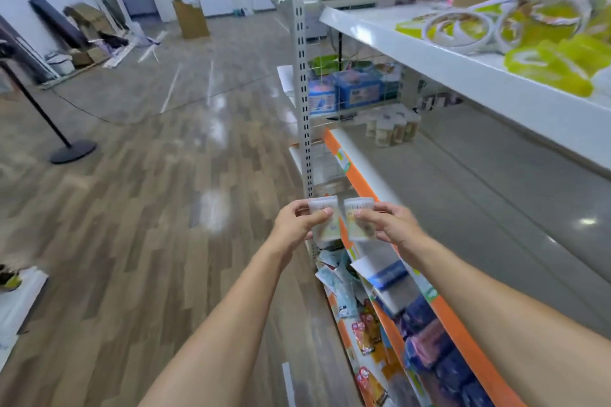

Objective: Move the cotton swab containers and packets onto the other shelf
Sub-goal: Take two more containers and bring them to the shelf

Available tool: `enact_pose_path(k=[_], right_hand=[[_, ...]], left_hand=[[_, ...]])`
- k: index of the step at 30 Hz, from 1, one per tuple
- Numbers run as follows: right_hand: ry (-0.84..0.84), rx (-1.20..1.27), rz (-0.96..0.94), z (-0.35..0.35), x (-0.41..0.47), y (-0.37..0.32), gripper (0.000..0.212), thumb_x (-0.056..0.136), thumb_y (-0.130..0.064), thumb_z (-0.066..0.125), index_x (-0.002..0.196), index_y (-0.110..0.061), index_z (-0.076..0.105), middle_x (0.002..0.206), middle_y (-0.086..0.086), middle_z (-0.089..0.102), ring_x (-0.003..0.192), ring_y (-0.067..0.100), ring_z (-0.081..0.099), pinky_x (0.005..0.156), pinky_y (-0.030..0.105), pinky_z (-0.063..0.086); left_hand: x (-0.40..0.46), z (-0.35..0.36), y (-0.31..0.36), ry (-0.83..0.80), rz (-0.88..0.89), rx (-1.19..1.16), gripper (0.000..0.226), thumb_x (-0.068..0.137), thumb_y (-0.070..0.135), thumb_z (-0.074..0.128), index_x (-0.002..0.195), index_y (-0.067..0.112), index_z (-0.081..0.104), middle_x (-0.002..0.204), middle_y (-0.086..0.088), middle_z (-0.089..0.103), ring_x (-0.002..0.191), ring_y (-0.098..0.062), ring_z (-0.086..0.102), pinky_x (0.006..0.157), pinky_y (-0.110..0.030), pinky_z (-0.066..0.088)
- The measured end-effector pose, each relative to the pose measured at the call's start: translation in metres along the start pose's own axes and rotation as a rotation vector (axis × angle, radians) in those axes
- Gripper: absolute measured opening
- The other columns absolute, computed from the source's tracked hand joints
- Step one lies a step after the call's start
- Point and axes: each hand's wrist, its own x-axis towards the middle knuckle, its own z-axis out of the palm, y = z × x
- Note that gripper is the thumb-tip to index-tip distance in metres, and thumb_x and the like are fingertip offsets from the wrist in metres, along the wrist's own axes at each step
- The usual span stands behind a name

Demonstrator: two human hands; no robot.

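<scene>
head view: hands (pixel 344 225) grip two blurred containers (pixel 342 220), labels unreadable.

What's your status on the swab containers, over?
Left hand grips one swab container, right hand grips another. Both held over the orange shelf edge. More containers at the shelf's far end. Nothing blocking.

Orange shelf edge (pixel 355 172), yellow-green tape rolls (pixel 549 63), blue boxes (pixel 358 89).

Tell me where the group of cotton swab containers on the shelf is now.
In the head view, the cotton swab containers stand at the far left end of the middle shelf, behind its orange edge, under the white shelf.
</scene>
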Motion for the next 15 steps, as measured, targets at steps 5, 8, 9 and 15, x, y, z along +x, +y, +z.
enact_pose_path(k=[5,8,9,15], right_hand=[[0.038,0.018,0.000,0.019,0.065,-0.004,0.038,0.068,-0.026,0.088,0.102,-0.012,0.076,0.102,0.006,0.078,0.106,0.030,0.071,0.099,0.050,0.053],[0.108,0.053,0.011,0.033,0.108,-0.008,0.038,0.069,-0.024,0.089,0.102,-0.011,0.076,0.102,0.006,0.078,0.104,0.029,0.072,0.094,0.044,0.056],[0.131,0.062,0.014,0.038,0.122,-0.009,0.037,0.068,-0.025,0.090,0.100,-0.013,0.076,0.099,0.004,0.079,0.101,0.026,0.073,0.088,0.039,0.056],[0.304,0.126,0.020,0.070,0.184,-0.023,0.018,0.061,-0.032,0.089,0.076,-0.032,0.079,0.078,-0.012,0.078,0.072,0.005,0.073,0.074,0.028,0.057]], left_hand=[[0.065,-0.021,0.013,-0.018,-0.007,0.020,0.052,0.065,0.036,0.088,0.110,0.018,0.070,0.106,0.003,0.076,0.104,-0.016,0.071,0.102,-0.051,0.050],[0.113,-0.035,0.022,-0.056,0.002,0.043,0.053,0.065,0.035,0.087,0.112,0.016,0.069,0.106,0.001,0.076,0.104,-0.017,0.071,0.100,-0.052,0.052],[0.130,-0.040,0.025,-0.073,0.001,0.053,0.052,0.067,0.034,0.087,0.112,0.016,0.069,0.107,0.001,0.076,0.104,-0.018,0.071,0.100,-0.052,0.052],[0.227,-0.053,0.055,-0.214,0.017,0.135,0.043,0.076,0.029,0.086,0.113,0.016,0.068,0.102,0.004,0.075,0.090,-0.007,0.073,0.077,-0.027,0.058]])
